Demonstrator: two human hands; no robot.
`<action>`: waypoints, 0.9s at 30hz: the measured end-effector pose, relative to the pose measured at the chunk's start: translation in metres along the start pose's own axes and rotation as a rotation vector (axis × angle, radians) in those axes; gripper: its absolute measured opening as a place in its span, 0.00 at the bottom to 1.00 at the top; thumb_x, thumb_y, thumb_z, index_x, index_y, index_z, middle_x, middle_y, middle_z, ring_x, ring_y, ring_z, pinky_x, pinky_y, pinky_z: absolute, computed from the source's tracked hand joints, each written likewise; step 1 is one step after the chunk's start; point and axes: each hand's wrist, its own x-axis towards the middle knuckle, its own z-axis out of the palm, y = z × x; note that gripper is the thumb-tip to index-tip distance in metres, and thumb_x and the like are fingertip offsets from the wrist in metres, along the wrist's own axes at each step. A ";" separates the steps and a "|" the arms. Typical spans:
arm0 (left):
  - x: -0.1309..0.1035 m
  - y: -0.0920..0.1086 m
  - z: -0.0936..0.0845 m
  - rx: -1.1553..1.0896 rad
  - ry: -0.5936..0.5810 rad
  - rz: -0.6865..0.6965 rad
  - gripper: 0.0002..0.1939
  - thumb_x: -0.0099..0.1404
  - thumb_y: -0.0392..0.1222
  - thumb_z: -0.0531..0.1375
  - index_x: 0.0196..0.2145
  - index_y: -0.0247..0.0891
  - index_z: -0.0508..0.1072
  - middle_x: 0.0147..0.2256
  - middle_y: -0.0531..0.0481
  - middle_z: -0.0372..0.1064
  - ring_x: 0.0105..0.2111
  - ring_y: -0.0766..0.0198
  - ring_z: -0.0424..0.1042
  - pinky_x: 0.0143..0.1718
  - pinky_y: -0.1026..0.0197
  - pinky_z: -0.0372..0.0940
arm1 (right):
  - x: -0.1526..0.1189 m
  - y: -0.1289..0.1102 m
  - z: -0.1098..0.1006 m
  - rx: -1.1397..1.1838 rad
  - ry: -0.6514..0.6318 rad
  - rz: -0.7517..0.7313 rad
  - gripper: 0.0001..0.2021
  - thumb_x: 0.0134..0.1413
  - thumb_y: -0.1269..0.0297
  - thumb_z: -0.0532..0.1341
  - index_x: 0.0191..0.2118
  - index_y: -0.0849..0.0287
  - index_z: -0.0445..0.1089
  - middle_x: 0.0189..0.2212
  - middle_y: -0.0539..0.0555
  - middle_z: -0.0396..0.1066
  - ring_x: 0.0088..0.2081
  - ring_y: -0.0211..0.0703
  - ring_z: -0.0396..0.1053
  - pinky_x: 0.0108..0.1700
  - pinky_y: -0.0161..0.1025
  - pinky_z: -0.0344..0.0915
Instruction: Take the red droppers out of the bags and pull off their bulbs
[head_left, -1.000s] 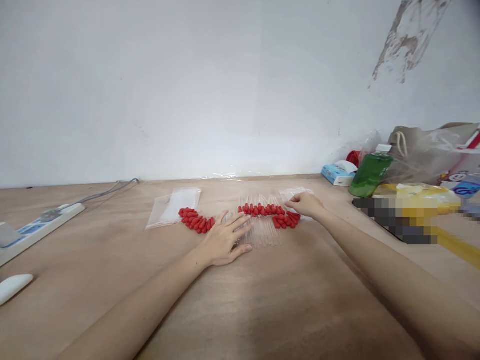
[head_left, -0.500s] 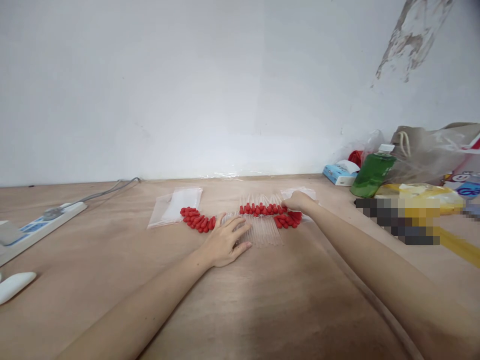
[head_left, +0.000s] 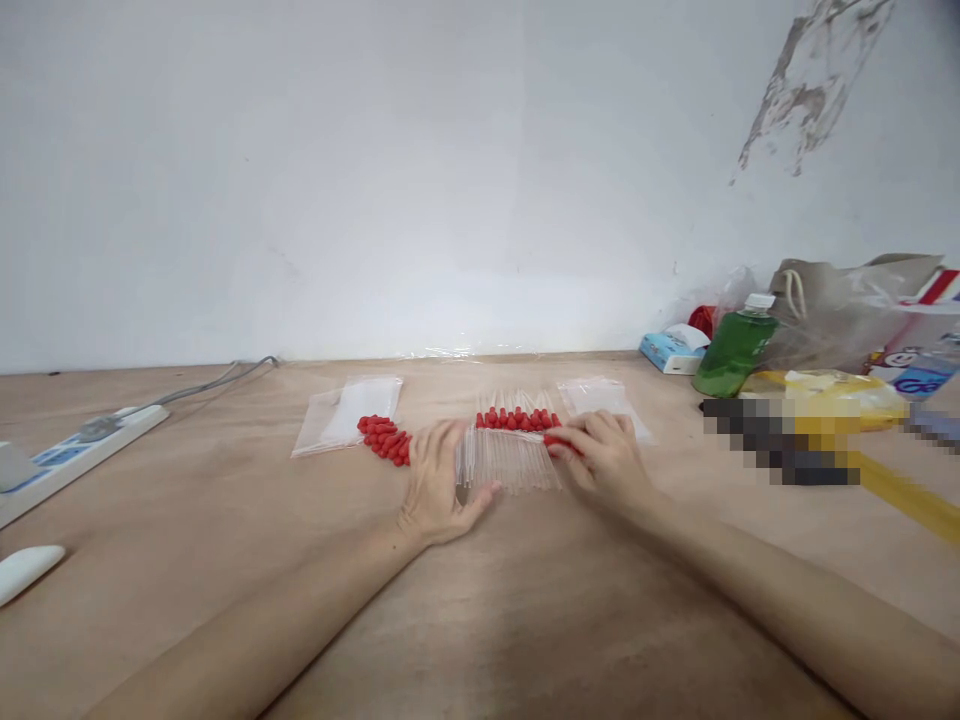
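Thin clear droppers with red rubber bulbs lie side by side on the wooden table, their clear tubes (head_left: 514, 465) pointing toward me. A row of red bulbs (head_left: 517, 419) crosses behind these tubes, with more tubes reaching back from it. My left hand (head_left: 437, 485) rests at the left end of the bundle, thumb and fingers apart, partly covering a curved cluster of red bulbs (head_left: 382, 438). At the right end, the fingers of my right hand (head_left: 606, 460) are bent and close together on a few red bulbs (head_left: 553, 442), mostly hidden under them.
Clear plastic bags (head_left: 341, 415) lie left of the droppers, another bag (head_left: 604, 395) behind my right hand. Far left are a power strip (head_left: 82, 455) and a white object (head_left: 30, 572). A green bottle (head_left: 735, 345), tissue pack (head_left: 671, 350) and yellow packaging (head_left: 847, 398) stand right.
My right hand has come nearer from the back right corner of the row onto the right-hand bulbs. My left hand has shifted slightly left, its fingers more upright.
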 end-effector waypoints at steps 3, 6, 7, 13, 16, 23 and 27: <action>-0.003 0.006 -0.003 0.036 -0.022 0.224 0.25 0.56 0.47 0.59 0.50 0.40 0.61 0.46 0.42 0.62 0.48 0.52 0.59 0.50 0.47 0.50 | -0.016 -0.013 0.008 -0.013 0.046 -0.107 0.07 0.53 0.63 0.56 0.32 0.56 0.71 0.31 0.53 0.69 0.35 0.40 0.62 0.42 0.42 0.50; -0.004 0.007 -0.003 0.139 0.020 0.240 0.13 0.58 0.42 0.58 0.43 0.44 0.68 0.41 0.46 0.67 0.44 0.56 0.63 0.49 0.46 0.48 | -0.019 -0.018 0.014 0.013 0.037 -0.192 0.06 0.53 0.65 0.56 0.33 0.56 0.70 0.30 0.51 0.70 0.35 0.39 0.62 0.47 0.43 0.48; -0.004 0.007 -0.003 0.159 0.020 0.237 0.11 0.59 0.40 0.58 0.42 0.45 0.69 0.39 0.48 0.68 0.41 0.57 0.64 0.49 0.47 0.48 | -0.019 -0.019 0.015 0.022 0.033 -0.212 0.05 0.53 0.65 0.56 0.33 0.56 0.70 0.29 0.50 0.71 0.35 0.39 0.62 0.48 0.44 0.47; 0.001 0.013 0.002 0.147 -0.168 0.290 0.09 0.64 0.40 0.52 0.37 0.41 0.71 0.25 0.53 0.68 0.28 0.66 0.64 0.43 0.54 0.50 | -0.019 -0.019 0.012 0.047 0.024 -0.250 0.05 0.53 0.66 0.57 0.32 0.56 0.70 0.23 0.48 0.70 0.32 0.37 0.62 0.48 0.44 0.47; 0.003 0.016 0.002 0.128 -0.214 0.261 0.11 0.65 0.41 0.50 0.34 0.41 0.72 0.24 0.52 0.67 0.27 0.66 0.63 0.40 0.55 0.50 | -0.021 -0.017 0.012 0.034 0.025 -0.257 0.05 0.53 0.66 0.56 0.31 0.57 0.69 0.22 0.48 0.69 0.31 0.37 0.62 0.47 0.44 0.47; -0.002 0.011 -0.003 0.111 -0.234 0.254 0.11 0.64 0.40 0.51 0.31 0.40 0.72 0.23 0.53 0.67 0.26 0.66 0.62 0.37 0.55 0.49 | -0.023 -0.017 0.007 0.004 -0.016 -0.334 0.07 0.54 0.66 0.55 0.29 0.57 0.69 0.19 0.47 0.65 0.30 0.37 0.60 0.48 0.44 0.47; -0.001 0.012 -0.004 0.102 -0.224 0.275 0.10 0.64 0.39 0.51 0.32 0.40 0.72 0.22 0.53 0.67 0.25 0.66 0.61 0.37 0.55 0.49 | -0.025 -0.016 0.006 0.024 -0.027 -0.351 0.06 0.54 0.66 0.55 0.31 0.56 0.70 0.20 0.47 0.66 0.31 0.37 0.61 0.49 0.46 0.44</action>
